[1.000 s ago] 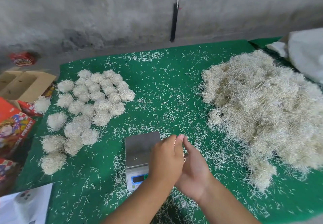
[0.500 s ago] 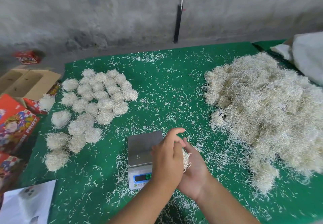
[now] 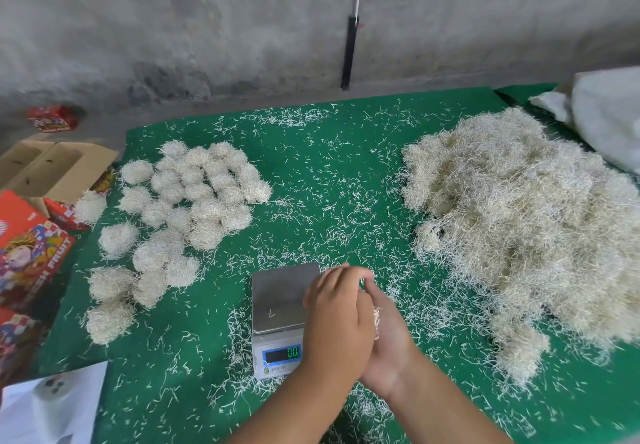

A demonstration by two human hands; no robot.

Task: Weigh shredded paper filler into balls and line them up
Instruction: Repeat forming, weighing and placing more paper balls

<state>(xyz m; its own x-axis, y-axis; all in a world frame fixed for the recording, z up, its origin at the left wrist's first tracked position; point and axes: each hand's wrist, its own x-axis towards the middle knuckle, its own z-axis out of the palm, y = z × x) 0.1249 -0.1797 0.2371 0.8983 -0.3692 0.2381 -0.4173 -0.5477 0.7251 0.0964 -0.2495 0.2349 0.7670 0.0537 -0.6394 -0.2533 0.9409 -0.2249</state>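
Cupping a small wad of shredded paper (image 3: 376, 317) between them at lower centre, the left hand (image 3: 337, 319) and right hand (image 3: 388, 336) sit just right of the scale (image 3: 280, 300), with the finished balls (image 3: 180, 222) at left, nearer the left hand.

There is one camera, and it sits on my head. It looks forward and down at the green table (image 3: 311, 173) from close up. My hands are near the bottom. A grey wall (image 3: 207, 28) is far behind.
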